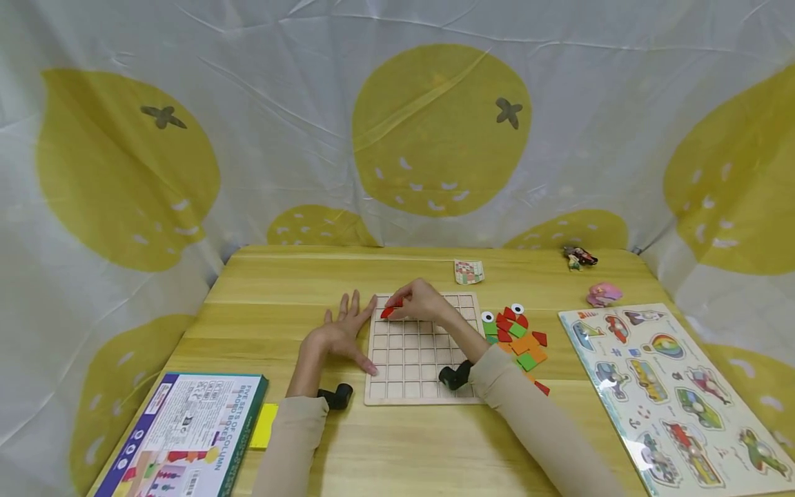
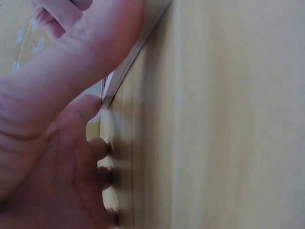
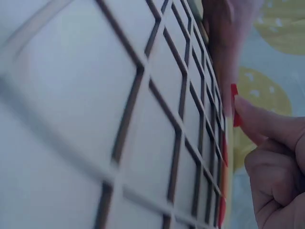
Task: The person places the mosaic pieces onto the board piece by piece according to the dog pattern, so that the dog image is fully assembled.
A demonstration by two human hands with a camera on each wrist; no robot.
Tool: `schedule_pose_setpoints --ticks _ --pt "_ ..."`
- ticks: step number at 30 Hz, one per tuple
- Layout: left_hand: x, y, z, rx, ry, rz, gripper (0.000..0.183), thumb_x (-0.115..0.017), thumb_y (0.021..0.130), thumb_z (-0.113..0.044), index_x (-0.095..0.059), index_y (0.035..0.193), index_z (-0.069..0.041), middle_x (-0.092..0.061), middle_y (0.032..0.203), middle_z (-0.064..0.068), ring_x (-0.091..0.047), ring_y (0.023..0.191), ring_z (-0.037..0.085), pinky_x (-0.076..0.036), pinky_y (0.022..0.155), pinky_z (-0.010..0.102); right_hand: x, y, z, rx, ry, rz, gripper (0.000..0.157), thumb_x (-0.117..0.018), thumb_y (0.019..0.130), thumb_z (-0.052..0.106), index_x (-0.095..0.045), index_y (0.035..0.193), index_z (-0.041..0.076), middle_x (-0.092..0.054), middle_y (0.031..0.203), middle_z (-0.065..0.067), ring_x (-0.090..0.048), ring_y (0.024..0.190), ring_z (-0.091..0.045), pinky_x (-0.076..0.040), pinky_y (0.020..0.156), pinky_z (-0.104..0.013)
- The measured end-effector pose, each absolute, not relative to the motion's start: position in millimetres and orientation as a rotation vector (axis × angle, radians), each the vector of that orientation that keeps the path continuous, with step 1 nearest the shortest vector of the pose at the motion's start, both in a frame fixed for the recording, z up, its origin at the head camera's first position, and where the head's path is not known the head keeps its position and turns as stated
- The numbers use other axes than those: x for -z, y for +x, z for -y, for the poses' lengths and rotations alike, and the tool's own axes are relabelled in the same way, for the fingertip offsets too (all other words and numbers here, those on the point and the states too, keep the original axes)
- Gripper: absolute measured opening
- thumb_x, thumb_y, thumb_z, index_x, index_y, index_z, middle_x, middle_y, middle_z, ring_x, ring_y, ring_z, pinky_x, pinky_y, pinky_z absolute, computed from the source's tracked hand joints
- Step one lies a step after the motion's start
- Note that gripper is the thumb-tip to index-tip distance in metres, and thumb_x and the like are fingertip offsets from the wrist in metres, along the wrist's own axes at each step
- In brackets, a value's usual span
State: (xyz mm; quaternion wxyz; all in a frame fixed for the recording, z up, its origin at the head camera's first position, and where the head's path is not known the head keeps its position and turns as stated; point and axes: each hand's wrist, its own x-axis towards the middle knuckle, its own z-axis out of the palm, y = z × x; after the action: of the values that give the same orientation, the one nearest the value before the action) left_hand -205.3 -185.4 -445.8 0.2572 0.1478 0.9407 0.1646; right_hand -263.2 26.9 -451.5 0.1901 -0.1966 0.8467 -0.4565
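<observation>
A square wooden grid board (image 1: 395,373) lies on the table in the head view. My left hand (image 1: 337,337) is spread at its left side, with thumb and index fingertip against the board's edge; the left wrist view shows its fingertips on the tabletop. Over the board's upper left cells, my right hand (image 1: 424,301) pinches a small red piece (image 3: 235,106) between thumb and finger. More red (image 3: 224,148) shows along the board's far edge in the right wrist view; whether it is in a cell I cannot tell. Right of the board lie several loose red, green (image 1: 527,361) and orange (image 1: 525,343) pieces.
A patterned card (image 1: 468,272) lies behind the board. On the right are a picture puzzle board (image 1: 677,393), a pink toy (image 1: 603,295) and a small dark toy (image 1: 580,257). A box (image 1: 186,435) and a yellow item (image 1: 263,426) lie front left.
</observation>
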Motion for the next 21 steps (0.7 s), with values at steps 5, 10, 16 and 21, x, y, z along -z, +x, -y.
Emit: schedule_pose_setpoints --ticks 5,10,16,21 --pt "445.6 -206.4 185.9 -0.444 0.402 -2.547 0.14 -0.086 0.055 -0.059 0.006 0.156 -0.026 0.023 0.159 0.019 0.022 0.146 0.041 0.004 0.112 0.072 459.6 -265.9 -10.7 1.285 -0.513 -2.408 0.02 -0.083 0.074 0.012 -0.077 0.092 0.006 -0.061 0.074 -0.001 -0.042 0.063 -0.011 -0.033 0.055 -0.021" --pt "445.7 -207.1 185.3 -0.447 0.405 -2.546 0.14 -0.086 0.055 -0.059 0.006 0.156 -0.026 0.024 0.159 0.018 0.023 0.146 0.041 0.005 0.112 0.072 459.4 -266.1 -8.5 1.247 -0.475 -2.444 0.021 -0.085 0.072 0.014 -0.078 0.091 0.009 -0.068 0.084 -0.003 -0.047 0.072 -0.013 -0.038 0.06 -0.022" --pt "445.2 -206.9 184.5 -0.439 0.399 -2.546 0.141 -0.086 0.055 -0.059 0.007 0.156 -0.027 0.024 0.159 0.018 0.023 0.146 0.04 0.005 0.112 0.071 459.0 -267.2 -10.1 1.226 -0.445 -2.466 0.022 -0.086 0.07 0.015 -0.079 0.091 0.013 -0.074 0.093 -0.002 -0.051 0.077 -0.013 -0.041 0.064 -0.022" --pt "446.1 -206.5 185.0 -0.446 0.398 -2.545 0.141 -0.086 0.055 -0.059 0.007 0.156 -0.026 0.024 0.159 0.018 0.023 0.146 0.04 0.005 0.113 0.071 462.1 -268.1 -11.1 1.231 -0.442 -2.48 0.021 -0.087 0.07 0.015 -0.08 0.089 0.013 -0.075 0.096 -0.003 -0.053 0.077 -0.012 -0.043 0.064 -0.021"
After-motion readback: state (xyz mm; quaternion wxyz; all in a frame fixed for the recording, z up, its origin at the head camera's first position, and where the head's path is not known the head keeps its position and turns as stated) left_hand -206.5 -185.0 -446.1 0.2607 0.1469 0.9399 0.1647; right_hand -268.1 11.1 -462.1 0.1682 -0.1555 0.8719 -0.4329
